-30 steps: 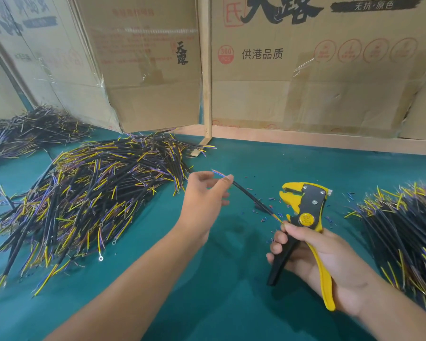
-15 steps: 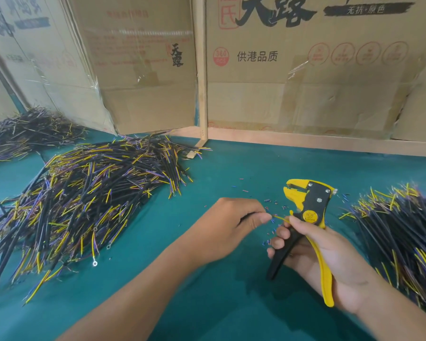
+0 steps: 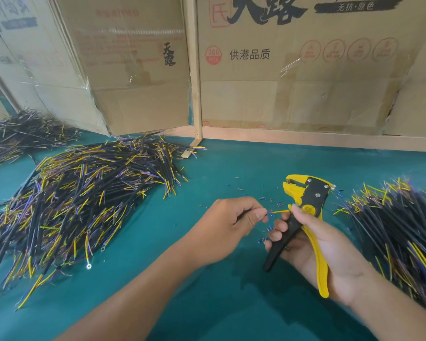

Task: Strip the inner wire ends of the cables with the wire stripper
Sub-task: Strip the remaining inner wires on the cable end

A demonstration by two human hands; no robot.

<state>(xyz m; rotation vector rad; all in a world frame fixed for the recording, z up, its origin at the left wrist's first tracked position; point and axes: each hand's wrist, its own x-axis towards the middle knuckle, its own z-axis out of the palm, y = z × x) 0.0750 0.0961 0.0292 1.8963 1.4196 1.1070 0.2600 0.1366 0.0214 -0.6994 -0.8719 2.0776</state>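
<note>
My right hand (image 3: 312,247) grips the yellow and black wire stripper (image 3: 305,205) by its handles, jaws pointing up and away. My left hand (image 3: 229,220) pinches one cable, most of it hidden in the fist. Only the cable's yellow inner wire end (image 3: 279,211) shows, running from my left fingertips to my right thumb at the stripper's pivot. A large pile of black cables (image 3: 79,200) with yellow and blue wire ends lies on the left. Another pile of cables (image 3: 399,232) lies on the right.
The green table mat (image 3: 207,303) carries small bits of stripped insulation (image 3: 266,200) around the stripper. A third cable heap (image 3: 22,134) sits far left at the back. Cardboard boxes (image 3: 293,70) and a wooden frame (image 3: 194,94) wall off the rear.
My left hand came down and right with the cable, from raised above the mat to level with the stripper. The cable now lies tucked in the fist with its yellow end at my right thumb.
</note>
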